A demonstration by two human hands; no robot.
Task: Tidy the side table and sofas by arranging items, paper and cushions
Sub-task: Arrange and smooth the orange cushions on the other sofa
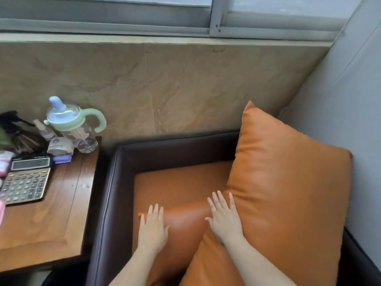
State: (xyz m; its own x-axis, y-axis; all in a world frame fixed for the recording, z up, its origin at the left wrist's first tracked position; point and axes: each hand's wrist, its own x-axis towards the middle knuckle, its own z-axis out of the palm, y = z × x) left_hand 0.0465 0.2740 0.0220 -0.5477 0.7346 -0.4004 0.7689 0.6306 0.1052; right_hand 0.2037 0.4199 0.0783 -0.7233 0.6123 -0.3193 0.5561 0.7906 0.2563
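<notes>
Grip absent on both sides: left hand flat, fingers straight, pressing on the near-left end of an orange cushion lying low on the sofa seat; right hand likewise flat and released, fingers spread, resting where that low cushion meets the large orange cushion. Nothing clenched, nothing pinched.

Large cushion tilted, leaning right against the grey sofa back, its top corner pointing far and up, its long axis running from near-left to far-right. Low cushion lying crosswise, long axis left to right, spanning the gap between the two hands, left end by the dark brown armrest.

Right hand nearer the big cushion, touching its lower left edge; left hand well apart from it, so probably best suited to steadying or smoothing the low one. Likely step in hand: patting and seating cushions. Next move probably turning on the right hand pushing the big cushion rightward and upright.

Left of the armrest, wooden tabletop carrying a calculator, a handled sippy bottle and small clutter at its far-left edge, not yet arranged.
</notes>
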